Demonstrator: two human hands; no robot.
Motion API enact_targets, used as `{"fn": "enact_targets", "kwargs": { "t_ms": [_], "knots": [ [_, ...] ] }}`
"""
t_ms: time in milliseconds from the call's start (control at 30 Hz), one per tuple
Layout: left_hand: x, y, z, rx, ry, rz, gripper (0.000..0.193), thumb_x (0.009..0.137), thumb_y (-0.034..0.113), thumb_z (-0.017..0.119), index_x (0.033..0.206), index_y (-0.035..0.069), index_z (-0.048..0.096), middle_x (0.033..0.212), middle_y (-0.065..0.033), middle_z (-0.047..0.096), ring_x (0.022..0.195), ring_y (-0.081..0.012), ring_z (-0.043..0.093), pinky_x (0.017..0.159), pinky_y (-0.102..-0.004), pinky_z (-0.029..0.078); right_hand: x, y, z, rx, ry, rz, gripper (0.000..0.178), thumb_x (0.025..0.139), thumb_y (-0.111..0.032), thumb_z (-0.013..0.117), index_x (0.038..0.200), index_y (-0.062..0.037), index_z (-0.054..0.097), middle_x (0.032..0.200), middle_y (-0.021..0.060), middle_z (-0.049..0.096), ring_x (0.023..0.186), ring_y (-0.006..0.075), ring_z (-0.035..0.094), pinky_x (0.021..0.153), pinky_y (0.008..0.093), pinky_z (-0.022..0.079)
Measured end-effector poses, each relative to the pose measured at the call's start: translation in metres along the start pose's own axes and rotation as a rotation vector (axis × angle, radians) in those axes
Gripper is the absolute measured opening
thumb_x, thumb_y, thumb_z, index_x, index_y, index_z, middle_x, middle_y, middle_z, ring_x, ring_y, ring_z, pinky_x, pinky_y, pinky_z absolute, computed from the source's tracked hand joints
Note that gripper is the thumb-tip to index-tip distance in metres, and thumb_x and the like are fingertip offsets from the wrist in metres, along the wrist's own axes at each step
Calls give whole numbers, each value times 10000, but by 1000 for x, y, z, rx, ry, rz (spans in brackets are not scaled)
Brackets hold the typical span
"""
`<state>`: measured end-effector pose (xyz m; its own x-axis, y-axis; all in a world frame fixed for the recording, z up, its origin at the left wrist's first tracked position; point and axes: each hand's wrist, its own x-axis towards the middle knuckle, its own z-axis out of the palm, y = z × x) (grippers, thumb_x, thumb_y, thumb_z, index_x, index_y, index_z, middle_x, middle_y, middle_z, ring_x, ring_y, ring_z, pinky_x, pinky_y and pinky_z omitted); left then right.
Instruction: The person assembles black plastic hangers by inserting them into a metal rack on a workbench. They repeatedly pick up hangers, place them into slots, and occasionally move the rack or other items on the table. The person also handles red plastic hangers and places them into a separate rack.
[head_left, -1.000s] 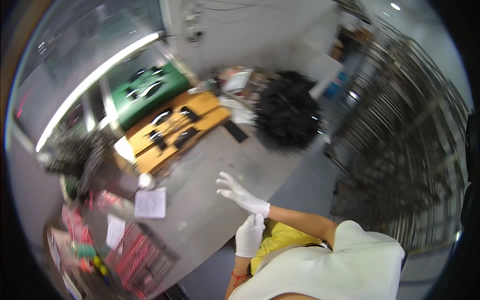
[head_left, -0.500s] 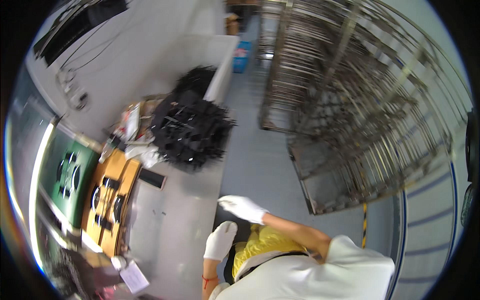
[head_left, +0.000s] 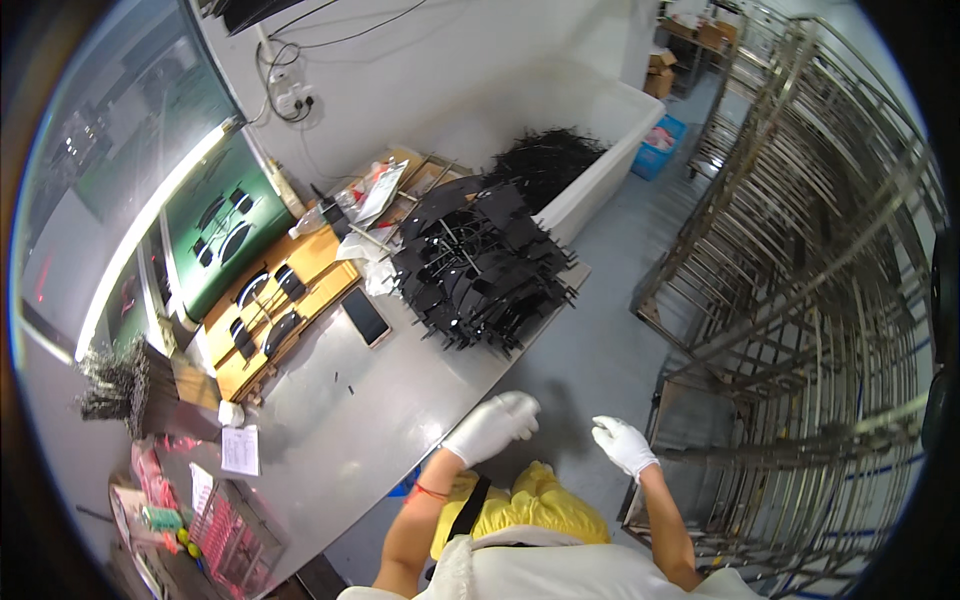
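My left hand [head_left: 497,428], in a white glove, is over the front edge of the metal table [head_left: 340,440], slightly blurred, fingers loosely bent and apart from anything. To its right my right hand [head_left: 622,446], gloved in white too, hangs above the floor with nothing visible in it and its fingers loosely parted. On the table ahead lies a big pile of black plastic parts [head_left: 480,265]. Left of the pile is a phone [head_left: 366,316] with a dark screen. Beyond that, a yellow wooden fixture [head_left: 268,310] carries several black parts.
A white tub [head_left: 610,175] of black pieces stands behind the pile. Metal racks [head_left: 800,290] line the right side, close to my right hand. A blue bin [head_left: 658,148] sits on the floor at the back. A pink-lit wire basket [head_left: 235,535] is at the near left.
The view has swung left, so the table and pile appear farther right. My hands have moved apart, the right one toward the racks and the left one over the table edge.
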<state>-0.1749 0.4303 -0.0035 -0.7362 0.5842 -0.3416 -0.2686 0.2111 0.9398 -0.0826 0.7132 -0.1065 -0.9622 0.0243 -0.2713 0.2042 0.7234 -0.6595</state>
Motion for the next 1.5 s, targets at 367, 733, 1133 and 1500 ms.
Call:
{"fn": "enact_targets", "kwargs": {
  "t_ms": [367,733,1133,1500],
  "knots": [
    [24,-29,-239,-208,911,261,327,1020,169,459,1303,11,500,852,-26,607,708,-90,569,662,-226,466,183,-159,-87,655,26,-238,292,982,-39,506,1248,27,607,1178,76,650,1036,135,617,906,258,477],
    [247,-54,-467,1089,1107,304,452,781,191,689,1189,30,578,1091,-142,592,1036,-330,550,879,-417,473,557,-400,-25,-847,-163,-714,364,946,-337,487,1259,-212,623,1290,104,614,1168,318,583,1005,415,456],
    [291,-48,-518,676,1150,251,314,957,220,516,1254,122,547,938,-178,674,768,-369,664,661,-467,541,678,-396,46,-576,474,-114,668,739,-343,736,1295,-30,538,1242,220,624,1143,359,609,967,424,498],
    [287,-46,-531,374,1252,413,304,1000,274,485,1203,84,608,928,-193,684,858,-379,659,748,-455,526,720,-352,2,-902,119,-208,481,865,-494,580,1007,-58,725,1067,218,685,1013,387,649,888,463,513]
  ]
}}
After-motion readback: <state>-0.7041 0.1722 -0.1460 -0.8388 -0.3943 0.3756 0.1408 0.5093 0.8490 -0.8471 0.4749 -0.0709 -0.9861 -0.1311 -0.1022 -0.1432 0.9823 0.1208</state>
